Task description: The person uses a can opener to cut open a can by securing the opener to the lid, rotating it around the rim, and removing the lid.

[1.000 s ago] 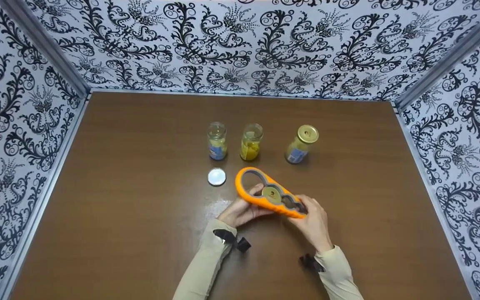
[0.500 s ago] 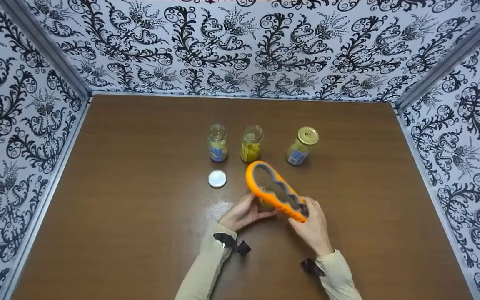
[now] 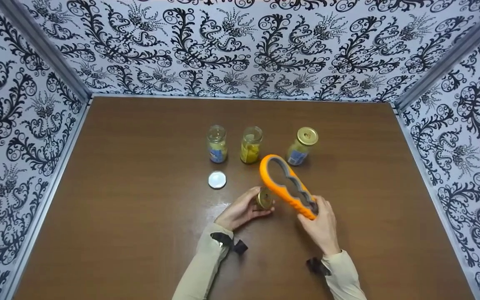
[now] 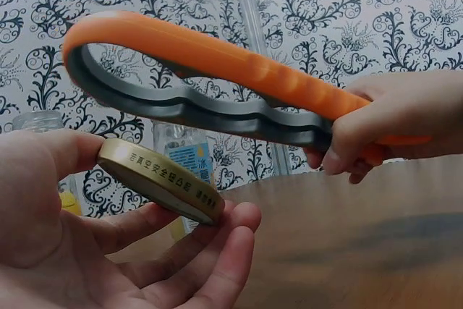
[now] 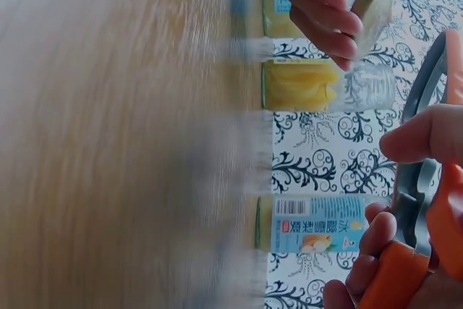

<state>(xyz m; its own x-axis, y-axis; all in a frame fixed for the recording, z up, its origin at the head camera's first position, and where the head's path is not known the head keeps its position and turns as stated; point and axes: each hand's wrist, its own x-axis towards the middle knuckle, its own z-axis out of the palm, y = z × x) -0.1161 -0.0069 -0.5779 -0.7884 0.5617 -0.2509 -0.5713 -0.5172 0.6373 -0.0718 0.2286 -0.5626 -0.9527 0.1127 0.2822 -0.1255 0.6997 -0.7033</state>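
A gold jar lid [image 3: 264, 198] is pinched between the thumb and fingers of my left hand [image 3: 242, 210], tilted, with printing along its rim in the left wrist view. My right hand [image 3: 320, 221] grips one end of an orange jar opener [image 3: 283, 189] with a grey scalloped inside edge. The opener is held up to the right of the lid, apart from it. Behind the hands stand two lidless jars, a blue-labelled jar [image 3: 217, 146] and a jar with yellow fruit [image 3: 251, 146]. Right of them is a jar with a gold lid [image 3: 302, 146].
Another lid [image 3: 217, 180], white side up, lies on the brown table [image 3: 140, 187] in front of the left jar. Patterned panels [image 3: 240, 50] enclose the table at the back and both sides.
The opener has come off the gold lid and moved up and right with my right hand. The lid stays in my left hand, now tilted and uncovered.
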